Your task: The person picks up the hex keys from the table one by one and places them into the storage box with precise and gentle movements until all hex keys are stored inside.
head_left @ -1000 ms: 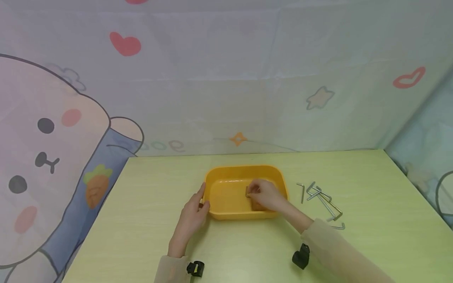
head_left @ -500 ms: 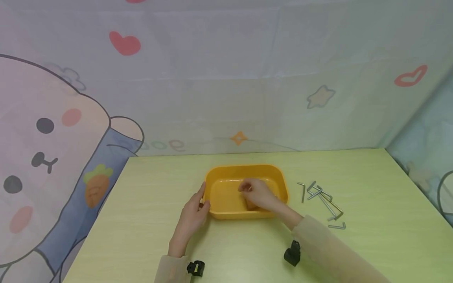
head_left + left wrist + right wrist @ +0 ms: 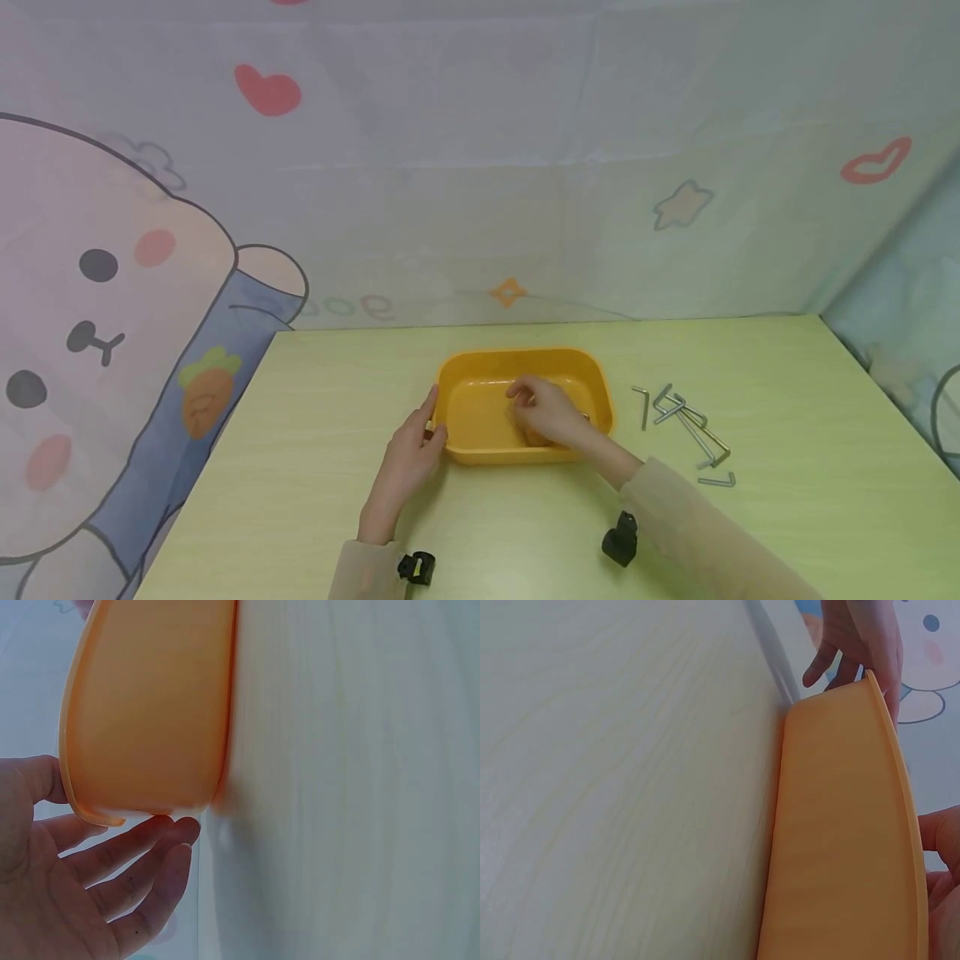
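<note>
A shallow yellow plastic tray [image 3: 471, 417] lies on the table. My left hand [image 3: 408, 454] holds its left end; in the left wrist view, the thumb is up at the rim and the other fingers curve against the outer wall. Inside the tray, my right hand [image 3: 546, 410] is low over the floor with fingers bent downward. What its fingertips hold, if anything, I cannot tell. A small metal end [image 3: 585, 415] shows beside the right wrist inside the tray. In the right wrist view the tray wall [image 3: 840, 825] hides most of the right hand.
Several L-shaped hex keys [image 3: 690, 425] lie loosely crossed on the table right of the tray, with one hex key [image 3: 717, 480] apart toward the front. A printed cloth [image 3: 450, 167] hangs behind the table's back edge.
My right hand has shifted slightly left inside the tray, its wrist too, and a metal end beside the wrist has come into view. My left hand keeps its place on the tray.
</note>
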Demonstrator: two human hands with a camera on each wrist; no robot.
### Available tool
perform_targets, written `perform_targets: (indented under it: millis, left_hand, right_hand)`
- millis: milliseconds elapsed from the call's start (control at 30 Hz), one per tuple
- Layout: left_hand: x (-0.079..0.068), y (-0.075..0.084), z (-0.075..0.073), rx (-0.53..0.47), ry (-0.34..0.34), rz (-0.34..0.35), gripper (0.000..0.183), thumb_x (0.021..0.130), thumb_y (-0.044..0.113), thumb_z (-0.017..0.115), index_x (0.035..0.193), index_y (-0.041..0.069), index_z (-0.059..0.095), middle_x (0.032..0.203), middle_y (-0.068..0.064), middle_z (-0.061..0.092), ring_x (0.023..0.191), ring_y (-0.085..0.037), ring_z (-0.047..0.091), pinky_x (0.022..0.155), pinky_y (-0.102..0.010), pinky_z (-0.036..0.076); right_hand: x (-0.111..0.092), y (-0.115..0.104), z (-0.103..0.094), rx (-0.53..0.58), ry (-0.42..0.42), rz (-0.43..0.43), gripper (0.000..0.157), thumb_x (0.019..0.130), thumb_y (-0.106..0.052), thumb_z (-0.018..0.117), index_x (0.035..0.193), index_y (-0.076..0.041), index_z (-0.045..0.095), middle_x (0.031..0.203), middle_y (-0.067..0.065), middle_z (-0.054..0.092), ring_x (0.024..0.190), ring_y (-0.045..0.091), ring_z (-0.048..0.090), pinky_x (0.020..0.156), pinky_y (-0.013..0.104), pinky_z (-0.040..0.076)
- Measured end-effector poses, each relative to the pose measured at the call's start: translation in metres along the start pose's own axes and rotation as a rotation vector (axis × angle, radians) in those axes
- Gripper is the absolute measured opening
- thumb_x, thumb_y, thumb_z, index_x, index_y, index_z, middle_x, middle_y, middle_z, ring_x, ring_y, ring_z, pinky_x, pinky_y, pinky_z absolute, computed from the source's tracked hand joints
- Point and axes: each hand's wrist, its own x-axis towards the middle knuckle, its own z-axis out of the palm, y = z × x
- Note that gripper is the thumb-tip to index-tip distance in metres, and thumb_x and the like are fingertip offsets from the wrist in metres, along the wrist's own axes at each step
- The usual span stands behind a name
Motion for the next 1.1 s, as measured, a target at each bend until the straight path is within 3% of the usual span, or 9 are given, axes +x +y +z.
perform_targets:
  millis: [367, 733, 1100]
  left_hand:
    - [-0.001, 0.0, -0.001, 0.002, -0.003, 0.002, 0.059, 0.098, 0.018, 0.05, 0.153, 0.017, 0.028, 0.131, -0.014, 0.057, 0.085, -0.016, 0.057, 0.069, -0.027, 0.047]
    - [-0.002, 0.001, -0.001, 0.003, -0.007, 0.012, 0.059, 0.097, 0.018, 0.05, 0.153, 0.017, 0.028, 0.131, -0.015, 0.057, 0.084, -0.016, 0.057, 0.069, -0.026, 0.047]
    - [-0.002, 0.0, -0.001, 0.003, -0.012, -0.003, 0.06, 0.098, 0.019, 0.05, 0.153, 0.018, 0.026, 0.133, -0.014, 0.055, 0.085, -0.017, 0.057, 0.068, -0.027, 0.047]
  right_hand:
    - [-0.005, -0.001, -0.004, 0.039, -0.008, 0.015, 0.019, 0.085, -0.002, 0.06, 0.103, -0.002, 0.065, 0.088, 0.009, 0.063, 0.078, 0.016, 0.057, 0.069, 0.025, 0.046]
    - [-0.013, 0.004, -0.01, 0.076, 0.044, -0.015, 0.019, 0.085, -0.001, 0.062, 0.103, 0.001, 0.065, 0.093, 0.012, 0.066, 0.078, 0.016, 0.059, 0.072, 0.027, 0.048]
    - [-0.031, 0.0, -0.02, 0.062, 0.107, -0.119, 0.015, 0.085, 0.001, 0.059, 0.098, 0.001, 0.066, 0.094, 0.015, 0.069, 0.08, 0.016, 0.059, 0.073, 0.023, 0.049]
